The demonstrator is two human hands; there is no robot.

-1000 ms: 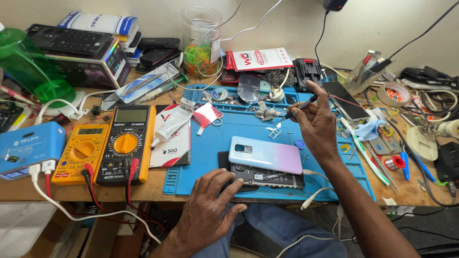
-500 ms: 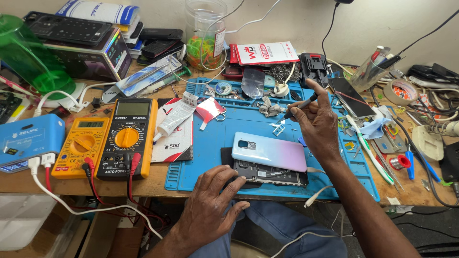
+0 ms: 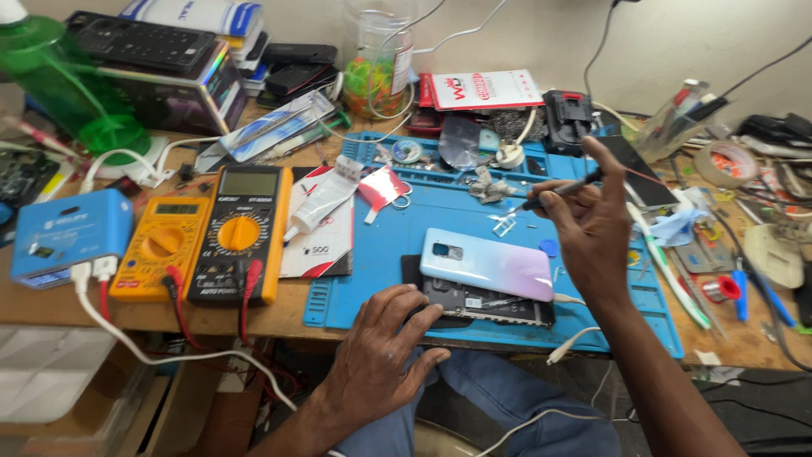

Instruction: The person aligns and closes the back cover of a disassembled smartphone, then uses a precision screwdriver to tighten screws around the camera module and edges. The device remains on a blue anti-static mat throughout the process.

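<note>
Little has been moved since the earlier frames: the right hand [image 3: 592, 216] has been kept raised over the blue mat [image 3: 406, 245], and the left hand [image 3: 381, 351] has been left pressed on the near end of the opened phone [image 3: 482, 300].

A thin dark tool [image 3: 558, 188] is pinched between the right thumb and fingertips, with the index finger raised and curled over it; its tip is pointed left, towards a small cluster of metal parts [image 3: 489, 188] lying on the mat. The tool is held clear of the phone, above and to the right of it.

The left hand is laid palm down at the front edge of the mat, its fingers spread and lightly bent, the fingertips touching the dark, exposed body of the phone. The phone's pale blue-to-pink back cover [image 3: 486, 264] is seen lying tilted across the top of that body, partly covering it. A white cable [image 3: 568, 298] is seen at the phone's right end.

To the left of the mat, a black and yellow meter [image 3: 241, 233] and a smaller yellow meter [image 3: 156, 247] are placed side by side, with a blue box [image 3: 68, 237] beyond them. A white tube [image 3: 326, 196] is laid on a small booklet [image 3: 326, 245] beside the meters. A green bottle [image 3: 63, 85] is stood at the far left, and a clear jar [image 3: 381, 55] at the back.
</note>
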